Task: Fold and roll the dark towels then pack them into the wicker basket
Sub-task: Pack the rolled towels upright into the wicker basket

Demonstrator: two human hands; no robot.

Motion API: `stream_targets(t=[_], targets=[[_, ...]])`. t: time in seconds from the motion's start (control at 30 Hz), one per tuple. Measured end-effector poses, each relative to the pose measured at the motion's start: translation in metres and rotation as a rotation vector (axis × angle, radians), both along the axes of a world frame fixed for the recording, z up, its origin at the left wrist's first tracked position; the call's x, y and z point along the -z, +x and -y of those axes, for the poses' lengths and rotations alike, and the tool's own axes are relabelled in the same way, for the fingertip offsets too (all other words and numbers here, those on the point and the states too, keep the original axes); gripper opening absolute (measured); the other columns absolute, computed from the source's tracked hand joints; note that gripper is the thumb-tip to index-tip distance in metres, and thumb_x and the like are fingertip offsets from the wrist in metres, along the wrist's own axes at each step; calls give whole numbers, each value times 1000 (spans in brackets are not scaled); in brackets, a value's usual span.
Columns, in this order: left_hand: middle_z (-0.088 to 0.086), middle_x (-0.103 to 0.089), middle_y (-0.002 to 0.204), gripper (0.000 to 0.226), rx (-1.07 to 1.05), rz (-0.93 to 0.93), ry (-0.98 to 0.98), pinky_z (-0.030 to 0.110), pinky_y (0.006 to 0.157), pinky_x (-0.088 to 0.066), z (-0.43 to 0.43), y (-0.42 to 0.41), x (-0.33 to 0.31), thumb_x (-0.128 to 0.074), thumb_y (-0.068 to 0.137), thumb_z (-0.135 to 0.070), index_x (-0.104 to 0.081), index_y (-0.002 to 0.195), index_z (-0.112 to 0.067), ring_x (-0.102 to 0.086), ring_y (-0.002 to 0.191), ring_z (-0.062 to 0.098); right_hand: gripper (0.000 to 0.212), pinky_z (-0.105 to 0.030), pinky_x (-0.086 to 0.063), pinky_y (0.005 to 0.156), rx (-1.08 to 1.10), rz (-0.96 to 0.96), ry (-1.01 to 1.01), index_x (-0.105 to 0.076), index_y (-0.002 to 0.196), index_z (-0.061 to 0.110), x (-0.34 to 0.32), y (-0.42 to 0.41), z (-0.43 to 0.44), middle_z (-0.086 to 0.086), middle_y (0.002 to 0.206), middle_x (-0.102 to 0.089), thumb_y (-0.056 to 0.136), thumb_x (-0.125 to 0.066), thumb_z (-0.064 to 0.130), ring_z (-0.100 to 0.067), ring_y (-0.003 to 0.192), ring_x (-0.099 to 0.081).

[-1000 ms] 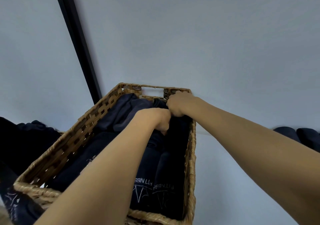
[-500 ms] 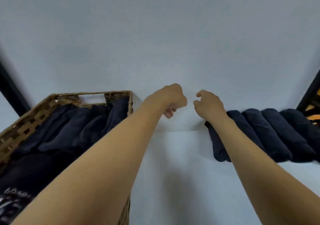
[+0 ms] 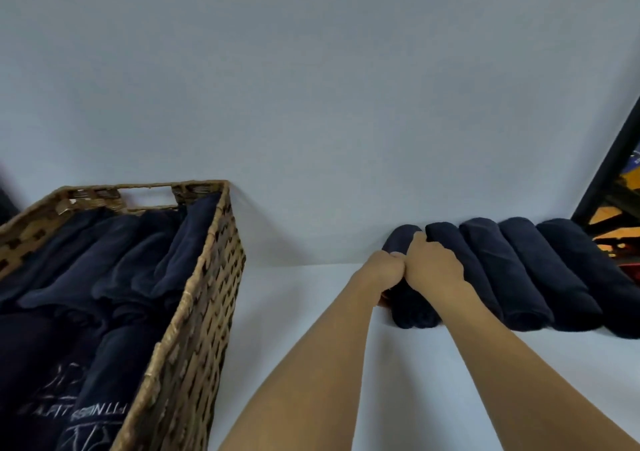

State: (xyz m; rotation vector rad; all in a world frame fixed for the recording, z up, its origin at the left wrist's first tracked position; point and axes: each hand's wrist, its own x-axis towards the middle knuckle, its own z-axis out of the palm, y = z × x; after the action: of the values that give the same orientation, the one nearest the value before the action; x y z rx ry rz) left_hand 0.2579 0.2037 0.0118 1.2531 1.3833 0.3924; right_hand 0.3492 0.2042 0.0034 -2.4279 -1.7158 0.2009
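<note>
Left hand, right hand, lately midair, curled around leftmost rolled towel; basket apart.

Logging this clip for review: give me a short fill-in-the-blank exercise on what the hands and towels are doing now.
1. The left hand and right hand grip one towel roll, the ____ of the row of rolls.
2. That row holds ____ rolls in all.
3. The wicker basket stands to the hands' ____.
Missing words: leftmost; five; left.
</note>
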Motion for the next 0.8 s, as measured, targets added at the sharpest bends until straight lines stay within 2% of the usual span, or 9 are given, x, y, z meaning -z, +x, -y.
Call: stream_targets(t=[0.1, 0.23, 0.33, 0.43, 0.57, 0.6, 0.7, 0.77, 0.8], targets=[[13, -59, 95, 28, 53, -3, -40, 43, 86, -53, 8, -8, -17, -40, 98, -18, -55, 116, -3, -58, 89, 30, 51, -37, -43, 73, 24, -159, 2, -31, 140, 0, -9, 2, 1, -21, 123, -57, 98, -46, 25, -35, 107, -58], [21, -61, 119, 35, 86, -26, -15, 53, 93, -51, 8, -35, -58, -40, 98, -13, -51, 128, 0, -60, 102, 37, 56, -36, -41, 75, -36, -360, 55, -34, 138, 1, -48, -19, 6, -23, 122, -56, 93, -56, 26, -38, 105, -56], [22, -63, 118, 32, 73, -72, 110, 52, 86, -55, 11, -73, -99, -39, 98, -11, -54, 123, 0, -63, 89, 35, 61, -35, -41, 75, -123, -443, 158, -36, 138, 5, -85, -53, 10, -19, 114, -56, 89, -62, 30, -34, 96, -55], [22, -66, 109, 29, 6, -178, 299, 52, 81, -57, 20, -122, -139, -38, 95, -11, -56, 117, -1, -66, 88, 35, 55, -45, -56, 77, -237, -673, 268, -43, 127, 14, -117, -96, 11, -9, 104, -59, 82, -64, 36, -31, 91, -62], [19, -65, 109, 35, -205, -253, 509, 44, 84, -57, 29, -199, -168, -43, 94, -16, -51, 125, -1, -66, 95, 32, 38, -39, -60, 66, -442, -958, 298, -42, 112, 18, -148, -173, 10, -4, 101, -62, 84, -63, 33, -24, 89, -67], [18, -64, 113, 38, -248, -268, 540, 41, 83, -56, 30, -220, -172, -43, 94, -17, -49, 127, -1, -65, 97, 31, 41, -39, -61, 65, -480, -995, 285, -44, 113, 16, -153, -196, 8, -3, 102, -63, 83, -63, 35, -23, 89, -67], [17, -57, 127, 42, -346, -411, 635, 35, 83, -48, 33, -280, -176, -36, 97, -18, -47, 132, 1, -59, 107, 30, 69, -45, -62, 64, -564, -1065, 209, -48, 126, 12, -160, -259, 4, -6, 108, -66, 69, -62, 50, -25, 92, -68], [13, -56, 126, 39, -392, -520, 689, 30, 76, -41, 37, -316, -175, -33, 98, -19, -50, 129, -1, -55, 101, 26, 72, -45, -61, 72, -601, -1093, 162, -48, 130, 12, -157, -295, -4, -7, 111, -66, 70, -60, 50, -24, 94, -67], [10, -55, 125, 38, -401, -558, 697, 30, 76, -39, 39, -332, -172, -32, 99, -20, -50, 128, -4, -52, 100, 23, 62, -43, -60, 79, -616, -1098, 124, -50, 126, 12, -157, -312, -3, -6, 110, -65, 75, -59, 47, -23, 95, -66]])
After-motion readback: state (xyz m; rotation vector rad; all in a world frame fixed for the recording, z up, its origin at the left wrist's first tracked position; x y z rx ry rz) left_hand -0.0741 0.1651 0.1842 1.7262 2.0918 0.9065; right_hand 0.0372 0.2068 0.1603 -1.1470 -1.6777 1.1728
